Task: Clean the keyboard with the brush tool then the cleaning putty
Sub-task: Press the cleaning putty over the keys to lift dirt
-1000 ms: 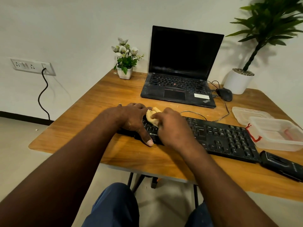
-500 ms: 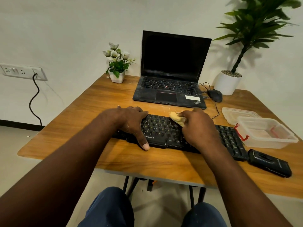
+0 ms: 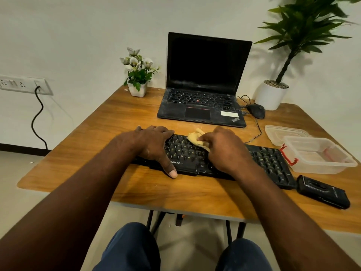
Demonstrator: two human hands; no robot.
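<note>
A black keyboard (image 3: 269,163) lies across the front of the wooden table (image 3: 121,122). My left hand (image 3: 154,145) rests flat over its left end, thumb down on the front edge. My right hand (image 3: 224,151) pinches a lump of yellow cleaning putty (image 3: 193,138) and holds it against the keys near the keyboard's middle, at the back row. Part of the putty is hidden under my fingers. A black brush tool (image 3: 322,191) lies on the table just right of the keyboard.
An open black laptop (image 3: 203,106) stands behind the keyboard, a mouse (image 3: 256,111) with its cable to its right. A clear plastic tub (image 3: 318,156) and its lid (image 3: 283,132) sit at the right. A small flower pot (image 3: 137,89) and a large potted plant (image 3: 271,96) stand at the back.
My right hand carried the putty rightward along the keys from the left end to the middle, then back a little to the left. My left hand stayed on the keyboard's left end.
</note>
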